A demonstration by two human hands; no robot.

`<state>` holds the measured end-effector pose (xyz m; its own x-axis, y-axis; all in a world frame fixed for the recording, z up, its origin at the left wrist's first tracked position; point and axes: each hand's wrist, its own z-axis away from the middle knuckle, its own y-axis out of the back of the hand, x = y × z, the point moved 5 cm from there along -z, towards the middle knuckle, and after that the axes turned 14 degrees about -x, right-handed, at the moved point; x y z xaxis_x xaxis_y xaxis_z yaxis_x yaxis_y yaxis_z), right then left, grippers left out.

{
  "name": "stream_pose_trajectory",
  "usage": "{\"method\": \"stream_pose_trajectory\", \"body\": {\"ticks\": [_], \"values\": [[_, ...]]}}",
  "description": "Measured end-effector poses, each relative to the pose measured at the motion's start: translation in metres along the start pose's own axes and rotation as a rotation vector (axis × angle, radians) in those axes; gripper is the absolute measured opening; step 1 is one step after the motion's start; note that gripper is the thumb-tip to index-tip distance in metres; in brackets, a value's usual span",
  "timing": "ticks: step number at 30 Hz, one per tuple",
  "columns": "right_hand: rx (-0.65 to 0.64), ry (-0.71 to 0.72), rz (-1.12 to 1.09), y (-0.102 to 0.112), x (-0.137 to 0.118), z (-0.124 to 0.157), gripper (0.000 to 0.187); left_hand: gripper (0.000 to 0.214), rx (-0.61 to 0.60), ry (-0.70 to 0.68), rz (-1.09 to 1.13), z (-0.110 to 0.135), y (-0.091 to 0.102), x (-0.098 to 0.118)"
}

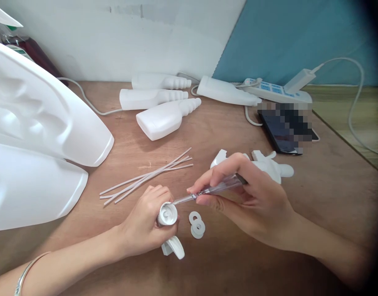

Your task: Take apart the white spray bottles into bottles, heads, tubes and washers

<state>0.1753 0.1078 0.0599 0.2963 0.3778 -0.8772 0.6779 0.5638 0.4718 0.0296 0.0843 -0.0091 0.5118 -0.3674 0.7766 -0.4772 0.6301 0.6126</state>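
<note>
Two hands, left [146, 224] gripping sprayer [168, 214], right [256, 201] gripping tool [218, 187], bottles [161, 120] bounding 12 o'clock, worktop [330, 201] edge at 3, blue wall [287, 33] at 1.

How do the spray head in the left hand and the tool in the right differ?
The spray head is opaque white; the tool has a clear handle. The spray head's round opening faces the camera; the tool slants, its tip by that opening's rim. Both are held.
</note>
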Motion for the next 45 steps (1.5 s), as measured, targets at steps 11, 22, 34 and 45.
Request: {"method": "stream_pose_trajectory", "body": {"ticks": [11, 22, 34, 45], "values": [[0.003, -0.134, -0.259, 0.001, 0.01, -0.007, 0.02, 0.015, 0.003, 0.022, 0.06, -0.002, 0.003, -0.001], [0.036, -0.136, -0.338, 0.001, 0.017, -0.011, 0.024, 0.011, -0.048, -0.015, 0.156, 0.0, 0.007, -0.003], [0.074, 0.012, -0.261, -0.006, 0.005, -0.001, 0.023, 0.014, -0.104, -0.069, 0.188, 0.0, 0.007, 0.001], [-0.033, -0.211, -0.477, -0.006, 0.023, -0.012, 0.028, 0.015, -0.302, -0.06, 0.081, 0.001, 0.0, 0.005]]}}
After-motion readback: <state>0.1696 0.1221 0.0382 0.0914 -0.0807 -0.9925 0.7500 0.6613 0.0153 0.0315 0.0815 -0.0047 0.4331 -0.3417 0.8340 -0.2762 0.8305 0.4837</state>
